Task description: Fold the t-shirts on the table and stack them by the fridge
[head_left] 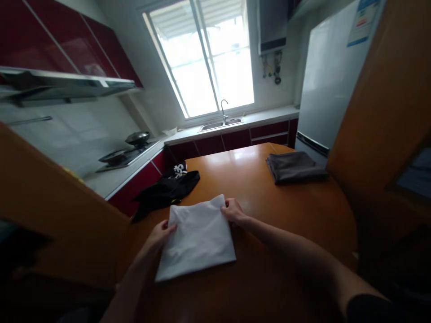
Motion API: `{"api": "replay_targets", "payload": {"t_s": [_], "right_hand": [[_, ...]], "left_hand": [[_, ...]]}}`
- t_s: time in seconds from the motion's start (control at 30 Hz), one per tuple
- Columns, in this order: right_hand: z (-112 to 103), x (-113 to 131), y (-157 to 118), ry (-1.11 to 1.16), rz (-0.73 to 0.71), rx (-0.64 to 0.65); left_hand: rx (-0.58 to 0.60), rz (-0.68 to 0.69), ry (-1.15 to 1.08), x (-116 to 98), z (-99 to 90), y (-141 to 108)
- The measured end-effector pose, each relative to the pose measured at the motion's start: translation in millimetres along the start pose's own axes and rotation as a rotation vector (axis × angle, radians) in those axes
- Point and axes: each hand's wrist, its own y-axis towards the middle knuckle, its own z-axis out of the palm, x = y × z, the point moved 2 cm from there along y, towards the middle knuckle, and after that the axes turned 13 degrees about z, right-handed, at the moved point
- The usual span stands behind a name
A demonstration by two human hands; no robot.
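A white folded cloth garment [200,240], perhaps a shirt, lies in a rough rectangle at the near side of the round wooden table [259,202]. My left hand [160,235] pinches its left edge, thumb on top. At the upper right corner, my right hand [232,211] grips the fabric between thumb and curled fingers. The far edge between the hands looks slightly lifted and wavy. Just beyond my left hand is a crumpled black garment [168,188] with a white print, hanging partly over the table's edge.
Folded dark grey fabric [296,167] rests on the table's far right. Beyond stand a counter with a sink [220,124], a stove with a wok [137,138] at left, and a fridge [328,80] at right. Wooden panels [63,215] flank the table.
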Motion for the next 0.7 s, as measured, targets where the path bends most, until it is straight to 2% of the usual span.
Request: {"api": "replay_targets", "payload": {"t_s": [0.07,0.17,0.3,0.43,0.5,0.6,0.7], "right_hand": [[-23,-7,-1,0.05,-0.045,-0.045],[-77,-19,-9,0.213,-0.129,-0.081],[-181,-27,-27,0.417,-0.243,-0.17],[-298,-13,-34,0.321,-0.299,-0.44],[-354,2,-25,0.26,-0.336,-0.556],[-425,21,8,0.19,-0.359,-0.652],[-468,23,56,0.093,-0.23,-0.7]], "left_hand": [[-0.02,0.072,0.007,-18,17.8,1],[-0.009,0.196,-0.002,-57,59.0,1],[0.046,0.324,-0.121,-121,135.7,8],[0.12,0.449,-0.304,-189,223.5,35],[0.14,0.503,-0.42,-218,266.8,59],[0.174,0.539,-0.568,-252,328.2,105],[0.309,0.386,-0.567,-265,385.3,151]]}}
